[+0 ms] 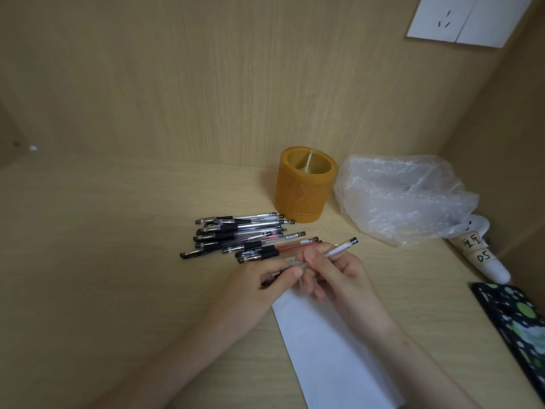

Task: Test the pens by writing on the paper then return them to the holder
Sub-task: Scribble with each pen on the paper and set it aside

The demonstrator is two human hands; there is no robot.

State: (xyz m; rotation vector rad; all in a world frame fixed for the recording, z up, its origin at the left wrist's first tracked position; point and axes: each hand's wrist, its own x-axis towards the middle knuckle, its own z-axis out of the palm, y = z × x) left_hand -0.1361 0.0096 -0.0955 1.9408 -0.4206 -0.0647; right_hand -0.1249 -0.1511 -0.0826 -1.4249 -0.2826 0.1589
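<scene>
My right hand [333, 273] grips a white pen [340, 248] whose black end points up and to the right. My left hand [265, 277] pinches the same pen's lower end, which is dark and mostly hidden by its fingers. Both hands hover over the top edge of a white paper [330, 349] lying on the wooden desk. Several clear pens with black grips, two with red ink, lie in a loose pile [236, 234] just beyond my hands. An orange round pen holder [303, 187] stands empty behind the pile, upright, with a divider inside.
A crumpled clear plastic bag [404, 196] sits right of the holder. A white tube with handwritten labels [480, 252] lies by the right wall. A dark case with green spots [516, 323] rests at the right edge. Wooden walls enclose the desk at back and right.
</scene>
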